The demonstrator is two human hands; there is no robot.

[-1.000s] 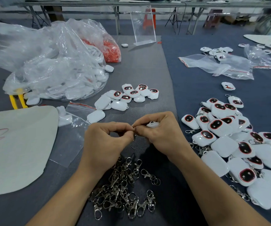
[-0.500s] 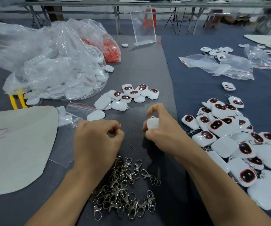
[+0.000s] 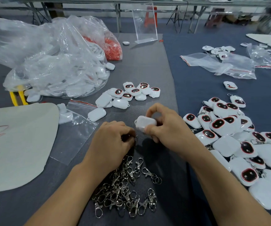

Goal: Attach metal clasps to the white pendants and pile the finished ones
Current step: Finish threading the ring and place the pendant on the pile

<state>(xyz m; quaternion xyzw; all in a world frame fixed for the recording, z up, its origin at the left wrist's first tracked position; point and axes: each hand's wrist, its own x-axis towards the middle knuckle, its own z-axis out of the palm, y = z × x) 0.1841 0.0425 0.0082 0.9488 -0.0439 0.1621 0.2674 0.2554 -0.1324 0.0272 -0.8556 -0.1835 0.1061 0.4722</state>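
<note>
My right hand [image 3: 167, 126] pinches a white pendant [image 3: 145, 123] between thumb and fingers, its loop pointing left. Just left of it, my left hand [image 3: 112, 142] is curled round a metal clasp [image 3: 135, 140], of which only a small ring shows at the fingertips. A heap of loose metal clasps [image 3: 126, 188] lies on the grey mat below my hands. A small group of white pendants [image 3: 128, 95] without clasps lies beyond my hands. The pile of finished pendants [image 3: 239, 141] with clasps spreads at the right.
A big clear bag of white pendants [image 3: 58, 67] and a bag of red parts [image 3: 113, 48] sit at the back left. A pale board [image 3: 17, 144] and an empty zip bag [image 3: 76, 128] lie at the left. More zip bags [image 3: 221, 64] lie at the back right.
My hands came apart from the joined position, then moved closer again. My right hand turned the pendant on its side; my left hand moved right with the clasp.
</note>
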